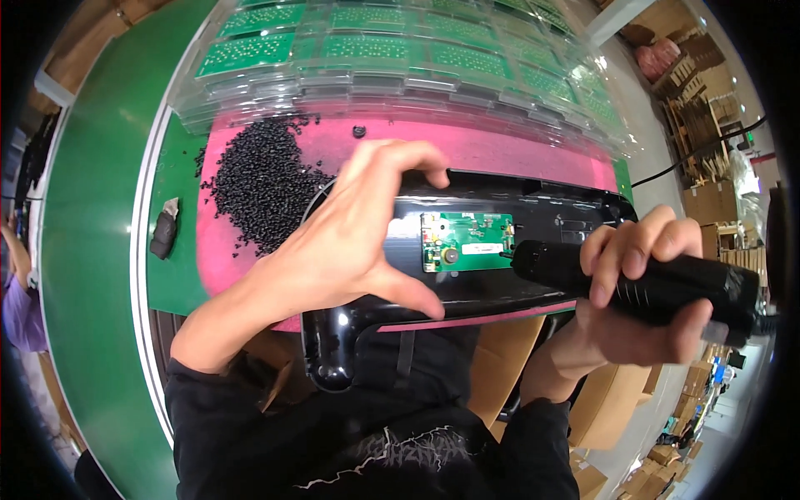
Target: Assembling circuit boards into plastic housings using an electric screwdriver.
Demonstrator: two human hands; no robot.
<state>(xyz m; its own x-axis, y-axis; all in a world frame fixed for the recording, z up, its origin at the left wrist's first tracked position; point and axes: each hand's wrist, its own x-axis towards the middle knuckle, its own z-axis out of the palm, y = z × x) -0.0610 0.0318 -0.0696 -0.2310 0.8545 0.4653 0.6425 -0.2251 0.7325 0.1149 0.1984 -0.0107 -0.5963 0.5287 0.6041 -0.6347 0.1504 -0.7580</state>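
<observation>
A glossy black plastic housing (537, 204) with a rounded stub at its lower left lies across the pink mat (517, 143). Inside it sits a green circuit board (479, 229) with small components and a white label. My left hand (350, 221) is over the housing's left part, thumb and fingers spread apart with nothing between them. In my right hand (629, 254) is a black electric screwdriver (550, 262), held nearly level. Its tip points left at the board's right edge; whether it touches a screw there is too small to tell.
A heap of tiny black parts (258, 179) covers the mat's left side. Stacked clear trays (367, 62) of green boards stand at the back. A dark wrapped lump (164, 233) rests on the green table left of the mat. Cardboard boxes (608, 396) stand at the right.
</observation>
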